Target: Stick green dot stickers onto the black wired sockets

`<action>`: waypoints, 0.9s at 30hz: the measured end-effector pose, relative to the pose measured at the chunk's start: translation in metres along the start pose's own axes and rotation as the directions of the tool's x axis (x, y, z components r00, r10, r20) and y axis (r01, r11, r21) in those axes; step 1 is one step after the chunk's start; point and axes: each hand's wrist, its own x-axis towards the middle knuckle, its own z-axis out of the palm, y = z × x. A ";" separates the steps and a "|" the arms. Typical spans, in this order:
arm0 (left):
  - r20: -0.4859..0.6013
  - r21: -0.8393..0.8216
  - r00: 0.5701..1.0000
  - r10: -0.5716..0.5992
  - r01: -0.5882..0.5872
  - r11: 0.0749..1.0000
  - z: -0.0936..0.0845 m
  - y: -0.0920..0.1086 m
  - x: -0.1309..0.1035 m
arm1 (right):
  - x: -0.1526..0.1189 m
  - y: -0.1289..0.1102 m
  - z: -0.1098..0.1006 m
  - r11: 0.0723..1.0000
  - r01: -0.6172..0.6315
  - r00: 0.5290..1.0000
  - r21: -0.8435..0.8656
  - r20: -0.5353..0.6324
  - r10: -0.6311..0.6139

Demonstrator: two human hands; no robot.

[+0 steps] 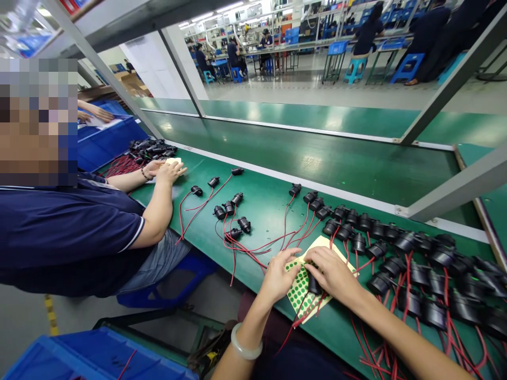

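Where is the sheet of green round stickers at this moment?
In the head view, the sticker sheet lies on the green table, low and centre, under the left hand and right hand, beside the black wired sockets.

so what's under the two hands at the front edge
A sheet of green dot stickers lies under both. The right hand covers most of a black socket with red wires; the sheet's middle is hidden.

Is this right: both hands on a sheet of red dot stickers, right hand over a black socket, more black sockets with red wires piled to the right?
Not quite. The head view shows the sticker sheet carries green dots, not red. The rest holds: left hand and right hand rest on it, the right over a black socket, with the socket pile to the right.
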 end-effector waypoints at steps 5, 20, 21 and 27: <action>0.012 -0.030 0.999 -0.036 0.036 0.999 -0.001 0.006 0.001 | 0.000 -0.002 0.000 1.000 0.010 1.000 -0.017 -0.008 -0.010; -0.038 0.069 0.999 -0.028 0.030 0.997 -0.001 0.012 0.000 | 0.000 -0.006 0.000 0.995 0.089 0.994 -0.038 -0.064 -0.091; -0.069 0.162 0.997 0.017 -0.006 0.987 -0.006 0.013 0.000 | 0.000 -0.006 -0.003 0.996 0.087 0.993 -0.029 -0.074 -0.089; -0.195 0.620 0.955 0.224 -0.056 0.782 -0.093 0.019 0.024 | -0.008 -0.004 -0.033 0.999 0.037 0.984 0.013 -0.174 -0.034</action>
